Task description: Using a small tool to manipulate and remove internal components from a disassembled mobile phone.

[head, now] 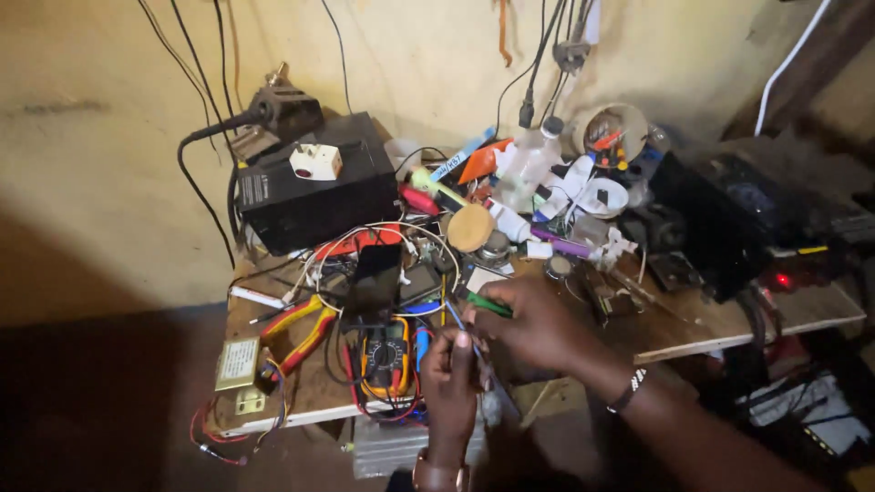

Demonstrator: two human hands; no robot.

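Both hands meet over the front of a cluttered wooden bench (693, 333). My right hand (538, 326) reaches in from the right and grips a green-handled tool (488, 304) that points left. My left hand (451, 374) comes up from the bottom edge with its fingers pinched together around a thin blue-grey rod (456, 321) that slants between the two hands. What the rod's tip touches is hidden. Just left of the hands lie a yellow multimeter (386, 353), a blue cylindrical cell (422, 346) and a dark phone (376, 278) among white and red wires.
Red-and-yellow pliers (301, 333) lie at the front left. A black battery box (314, 196) with a white plug adapter (316, 161) stands at the back left. Bottles, a tan disc (469, 228) and a black unit (729, 223) with a red light crowd the back and right. Cables hang down the wall.
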